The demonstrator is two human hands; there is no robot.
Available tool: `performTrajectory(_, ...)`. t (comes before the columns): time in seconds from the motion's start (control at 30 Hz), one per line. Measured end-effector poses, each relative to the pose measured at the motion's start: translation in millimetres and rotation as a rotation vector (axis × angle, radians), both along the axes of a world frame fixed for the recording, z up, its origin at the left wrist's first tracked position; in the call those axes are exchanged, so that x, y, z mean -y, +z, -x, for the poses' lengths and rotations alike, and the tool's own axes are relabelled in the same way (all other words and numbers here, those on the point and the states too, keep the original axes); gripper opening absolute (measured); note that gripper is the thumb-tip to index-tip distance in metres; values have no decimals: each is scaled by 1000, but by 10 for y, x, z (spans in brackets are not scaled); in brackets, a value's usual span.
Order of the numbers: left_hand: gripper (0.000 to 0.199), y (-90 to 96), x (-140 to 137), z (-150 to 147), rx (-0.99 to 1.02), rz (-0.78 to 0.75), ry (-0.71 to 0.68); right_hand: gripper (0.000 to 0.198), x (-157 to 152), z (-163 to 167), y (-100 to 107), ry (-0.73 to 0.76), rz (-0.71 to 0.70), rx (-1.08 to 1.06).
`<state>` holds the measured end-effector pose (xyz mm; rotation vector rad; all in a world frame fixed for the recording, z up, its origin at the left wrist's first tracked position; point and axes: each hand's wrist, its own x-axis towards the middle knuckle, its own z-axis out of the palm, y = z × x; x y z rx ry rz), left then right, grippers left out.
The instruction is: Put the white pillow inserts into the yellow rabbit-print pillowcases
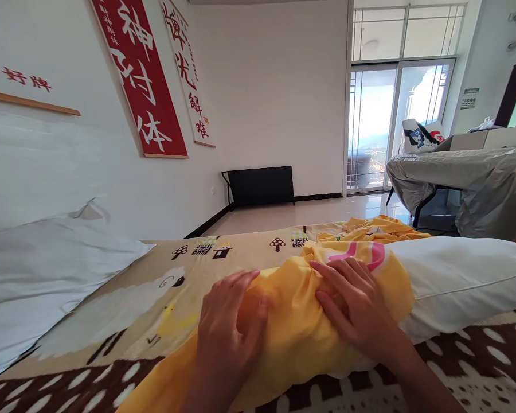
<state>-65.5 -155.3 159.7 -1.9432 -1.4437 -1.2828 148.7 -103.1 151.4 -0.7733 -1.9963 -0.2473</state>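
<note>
A yellow pillowcase [292, 327] with a pink print covers one end of a white pillow [464, 275], whose bare end reaches out to the right. My left hand [227, 327] is curled round the left part of the pillowcase, its thumb towards me and the cloth between thumb and fingers. On the gathered cloth further right, my right hand [356, 304] grips the pillowcase with its fingers over the top and its thumb below. Loose yellow cloth hangs down under my left forearm.
A patterned blanket [236, 258] spreads beneath everything. Another white pillow [47, 264] lies at the left, and crumpled yellow fabric [374, 228] sits behind. Further back are a black folded frame [260, 186] against the wall and a plastic-covered table [477, 169] with boxes.
</note>
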Motion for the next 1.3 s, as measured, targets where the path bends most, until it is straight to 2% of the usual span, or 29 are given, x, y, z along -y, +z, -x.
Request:
performTrajectory(0.07, 35, -6, -70, 76, 6, 159, 100, 26, 36, -7, 4, 26, 23, 13)
performTrajectory(0.13, 29, -13, -110, 123, -12, 321, 34, 15, 56, 7, 1, 68, 30, -19)
performTrajectory(0.17, 28, -16, -115, 134, -24, 339, -12, 11, 53, 21, -6, 93, 16, -53)
performTrajectory(0.23, 29, -20, -99, 134, -52, 246, -57, 9, 24, 61, -37, 137, -68, -159)
performTrajectory(0.37, 16, -16, 7, 49, 10, -57, 26, 22, -83, 151, -159, 177, -290, -422)
performTrajectory(0.43, 12, -15, 77, -36, 51, -151, 32, 25, -131, 189, -232, 188, -323, -571)
performTrajectory(0.53, 12, -24, 171, -183, 1, -176, -99, 14, -180, 222, -311, 152, -264, -829)
performTrajectory(0.63, 14, -34, 231, -242, -90, -56, -173, 11, -217, 204, -321, 92, -167, -1016)
performTrajectory(0.73, 38, -27, 268, -126, -168, 51, -19, 14, -259, 144, -264, 71, -55, -1147)
performTrajectory(0.8, 37, -11, 290, 7, -188, 56, 64, 18, -291, 103, -219, 73, 27, -1207)
performTrajectory(0.87, 22, 16, 316, 114, -179, 44, 65, 19, -321, 75, -202, 94, 88, -1183)
performTrajectory(0.93, 18, 53, 347, 147, -107, 21, 57, 16, -336, 62, -228, 108, 77, -1084)
performTrajectory(1.0, 14, 91, 375, 97, 27, -38, 54, 18, -320, 56, -284, 98, -68, -964)
performTrajectory(1.07, 8, 116, 389, -7, 150, -126, 23, 31, -270, 45, -327, 75, -308, -812)
performTrajectory(1.13, 5, 116, 374, -122, 195, -210, -18, 37, -201, 33, -320, 88, -462, -564)
performTrajectory(1.17, 7, 104, 354, -170, 192, -242, -26, 36, -171, 31, -295, 113, -473, -414)
performTrajectory(1.23, 10, 68, 296, -227, 159, -266, -39, 32, -142, 40, -226, 182, -407, -175)
performTrajectory(1.3, 9, 31, 227, -224, 111, -210, -57, 30, -167, 65, -173, 227, -340, -118)
